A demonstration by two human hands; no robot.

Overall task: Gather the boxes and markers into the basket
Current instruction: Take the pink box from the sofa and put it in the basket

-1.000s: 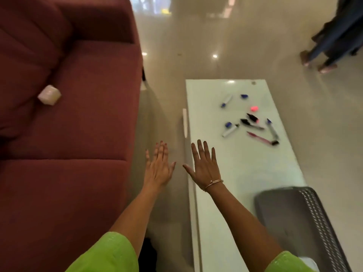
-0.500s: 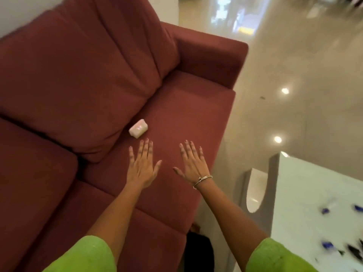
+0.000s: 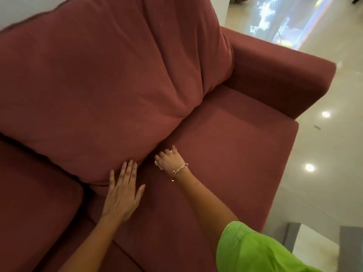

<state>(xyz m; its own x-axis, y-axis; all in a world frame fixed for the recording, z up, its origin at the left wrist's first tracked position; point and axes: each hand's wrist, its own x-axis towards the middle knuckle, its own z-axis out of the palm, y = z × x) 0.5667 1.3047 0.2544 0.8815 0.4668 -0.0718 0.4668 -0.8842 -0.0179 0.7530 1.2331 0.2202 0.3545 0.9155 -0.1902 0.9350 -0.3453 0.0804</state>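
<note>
My right hand [image 3: 170,160], with a thin bracelet at the wrist, is curled over a small pale pink box [image 3: 157,164] on the red sofa seat, close to the back cushion. Only a sliver of the box shows under the fingers. My left hand [image 3: 123,191] lies flat with fingers spread on the seat, its fingertips touching the lower edge of the back cushion. The markers and the basket are out of view.
The dark red sofa [image 3: 225,150] fills most of the view, with its armrest [image 3: 284,75] at the upper right. Glossy floor [image 3: 324,154] lies to the right. A corner of the white table [image 3: 314,244] shows at the lower right.
The view has swung from the table to the sofa and moved closer. My right hand reached forward and closed over the pink box. My left hand came down flat on the seat.
</note>
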